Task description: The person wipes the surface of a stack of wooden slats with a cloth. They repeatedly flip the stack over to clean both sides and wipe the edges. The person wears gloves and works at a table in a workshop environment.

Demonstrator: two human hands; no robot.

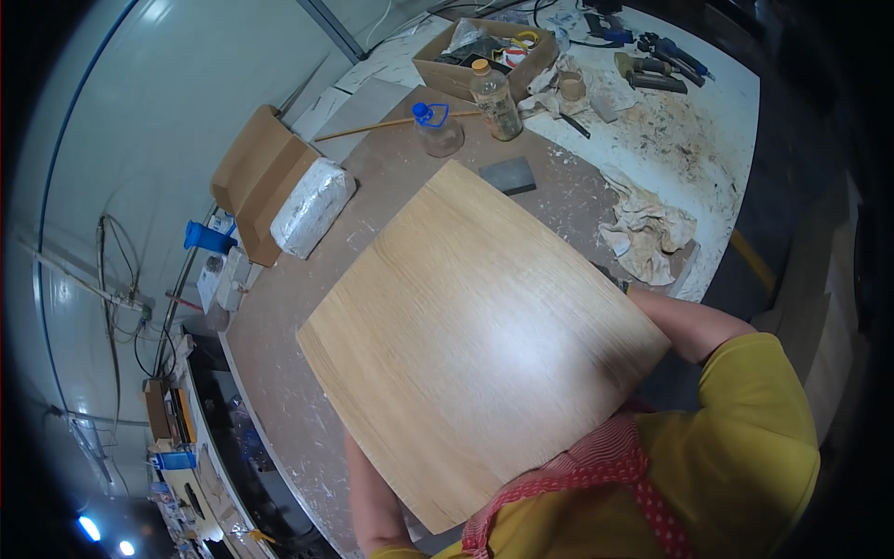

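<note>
Panel of pale woodgrain board (475,345) hides my hands; I can't tell their grip. Orange-capped clear bottle (496,102): any writing illegible.

A flat, four-cornered wooden board (466,354) shows its pale tan face, with fine grain running along it. The surface looks smooth and whole, with a bright patch of reflected light right of its middle. The board sits askew over the near part of the desk (270,373), one corner pointing away and its near edge at the person's front. Whether it touches the desk is hidden.
</note>
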